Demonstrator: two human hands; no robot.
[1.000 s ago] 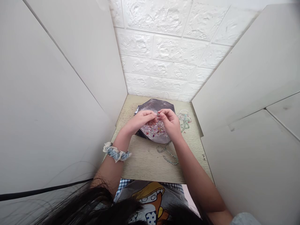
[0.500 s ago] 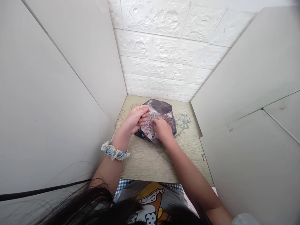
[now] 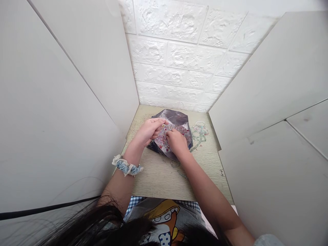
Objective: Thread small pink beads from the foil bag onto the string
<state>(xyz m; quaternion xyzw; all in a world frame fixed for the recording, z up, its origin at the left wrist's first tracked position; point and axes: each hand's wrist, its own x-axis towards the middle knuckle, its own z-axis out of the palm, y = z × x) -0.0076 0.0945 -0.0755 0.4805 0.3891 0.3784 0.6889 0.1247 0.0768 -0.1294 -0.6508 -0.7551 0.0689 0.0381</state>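
A silvery-lined dark bag lies spread on the table, holding many small clear, pink and red beads. My left hand, with a blue and white scrunchie on its wrist, hovers over the bag's left side. Its thumb and forefinger pinch a thin needle-like wire that points right. My right hand is down among the beads with fingers curled together; whatever is between its fingertips is hidden. A strand of green and clear beads lies coiled to the bag's right.
The pale wooden table is hemmed in by grey panels on both sides and a white brick-pattern wall behind. Part of a bead strand lies below the bag. Small shiny pieces sit at the right edge.
My left hand has tilted, its fingertips lowering slightly and reaching farther right over the beads. My right hand stays nearly in place among the beads.
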